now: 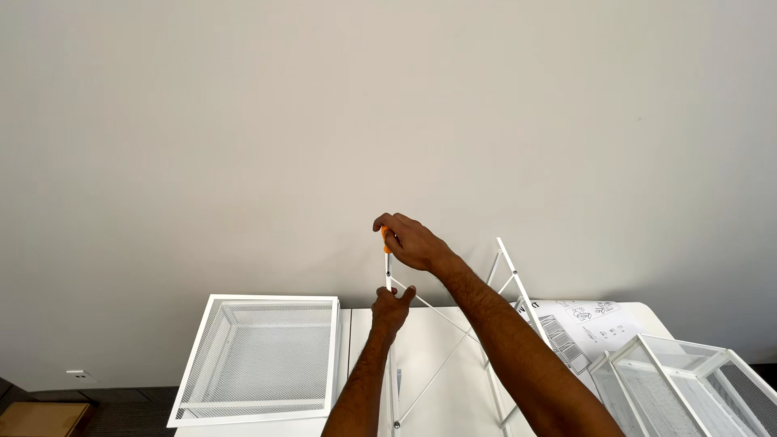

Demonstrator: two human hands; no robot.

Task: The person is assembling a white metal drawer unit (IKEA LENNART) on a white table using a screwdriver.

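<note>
My right hand (413, 241) is closed around the orange handle of a screwdriver (387, 260), whose thin shaft points straight down. Its tip meets the top of a white metal frame (441, 317) made of upright bars and crossed diagonal rods. Just below, my left hand (391, 307) grips the top of the frame's near upright bar, fingers pinched around the spot under the screwdriver tip. A second upright of the frame (511, 271) leans at the right. Both forearms reach up from the bottom edge.
A white mesh drawer basket (263, 356) lies on the white table (437, 348) at the left. More white mesh baskets (688, 376) sit at the bottom right. A printed instruction sheet (584, 324) lies between them. A plain wall fills the background.
</note>
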